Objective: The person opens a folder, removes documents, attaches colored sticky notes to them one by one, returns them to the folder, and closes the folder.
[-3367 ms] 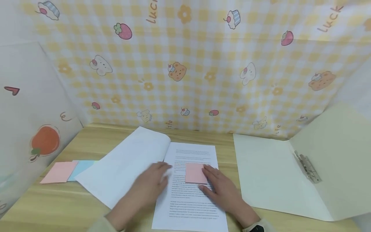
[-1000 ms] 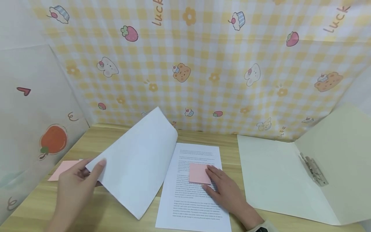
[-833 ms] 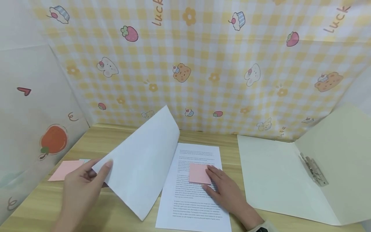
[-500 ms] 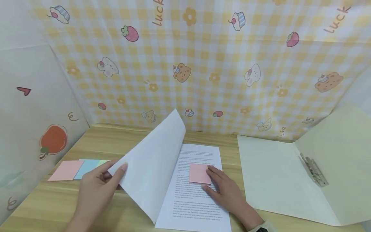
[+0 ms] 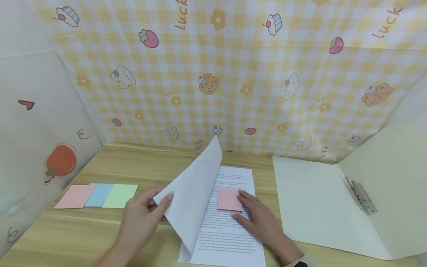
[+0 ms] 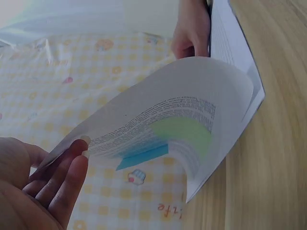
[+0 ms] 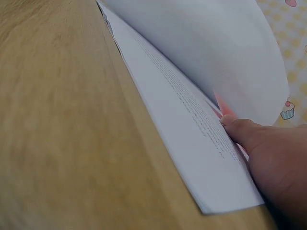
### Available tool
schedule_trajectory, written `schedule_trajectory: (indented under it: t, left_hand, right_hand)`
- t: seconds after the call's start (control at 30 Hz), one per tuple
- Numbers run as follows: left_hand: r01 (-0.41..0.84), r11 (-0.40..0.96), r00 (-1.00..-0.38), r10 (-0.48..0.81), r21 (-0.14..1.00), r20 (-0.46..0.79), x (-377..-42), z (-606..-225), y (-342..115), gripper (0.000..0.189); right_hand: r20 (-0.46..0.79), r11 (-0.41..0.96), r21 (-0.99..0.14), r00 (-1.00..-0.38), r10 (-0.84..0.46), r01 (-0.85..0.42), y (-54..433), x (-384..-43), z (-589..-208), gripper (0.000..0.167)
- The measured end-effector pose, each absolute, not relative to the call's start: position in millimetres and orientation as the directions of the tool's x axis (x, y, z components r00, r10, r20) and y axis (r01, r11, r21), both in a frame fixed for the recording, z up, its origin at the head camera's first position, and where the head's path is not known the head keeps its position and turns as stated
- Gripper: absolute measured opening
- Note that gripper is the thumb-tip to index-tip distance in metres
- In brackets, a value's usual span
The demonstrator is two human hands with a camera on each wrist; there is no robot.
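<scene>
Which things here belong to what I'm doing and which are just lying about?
In the job: lifted sheet in your left hand, printed page, pink note at your right hand.

Lying about, seemingly: leftmost pink notes, blue notes, green notes, open folder with metal clip.

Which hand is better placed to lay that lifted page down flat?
The left hand, probably: it pinches the lifted page by a corner. The right hand rests at the pink note on the printed page beneath, away from that corner.
</scene>
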State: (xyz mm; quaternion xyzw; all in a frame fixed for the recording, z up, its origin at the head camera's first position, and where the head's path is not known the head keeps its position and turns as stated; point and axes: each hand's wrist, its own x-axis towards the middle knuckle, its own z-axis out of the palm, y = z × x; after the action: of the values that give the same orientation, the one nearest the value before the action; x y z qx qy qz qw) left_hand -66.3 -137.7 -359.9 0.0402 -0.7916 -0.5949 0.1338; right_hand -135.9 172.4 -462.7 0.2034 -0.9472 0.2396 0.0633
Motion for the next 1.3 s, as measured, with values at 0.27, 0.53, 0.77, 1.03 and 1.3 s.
schedule_trajectory:
  t: [0.27, 0.53, 0.77, 1.03, 1.3]
  left_hand:
    - [0.009, 0.268, -0.988, -0.145, 0.963, 0.049, -70, -368, -110, 0.025]
    - [0.082, 0.363, -0.996, 0.006, 0.928, 0.085, -70, -379, -90, 0.024]
    - [0.166, 0.448, -0.984, 0.129, 0.878, 0.121, -72, -389, -73, 0.024]
    - [0.283, 0.523, -0.955, 0.234, 0.804, 0.184, -73, -399, -52, 0.022]
    - [0.288, 0.541, -0.938, 0.326, 0.790, 0.120, -75, -408, -33, 0.028]
  right_hand:
    - [0.229, 0.792, -0.444, -0.908, -0.351, -0.418, 173, -136, -464, 0.064]
    - [0.272, 0.714, -0.564, -0.910, -0.312, -0.414, 174, -137, -464, 0.045]
    - [0.252, 0.624, -0.707, -0.943, -0.216, -0.332, 176, -140, -461, 0.043]
    - [0.227, 0.608, -0.760, -0.970, -0.083, -0.230, 179, -140, -457, 0.049]
    - [0.179, 0.502, -0.847, -0.983, -0.040, -0.175, 179, -142, -456, 0.060]
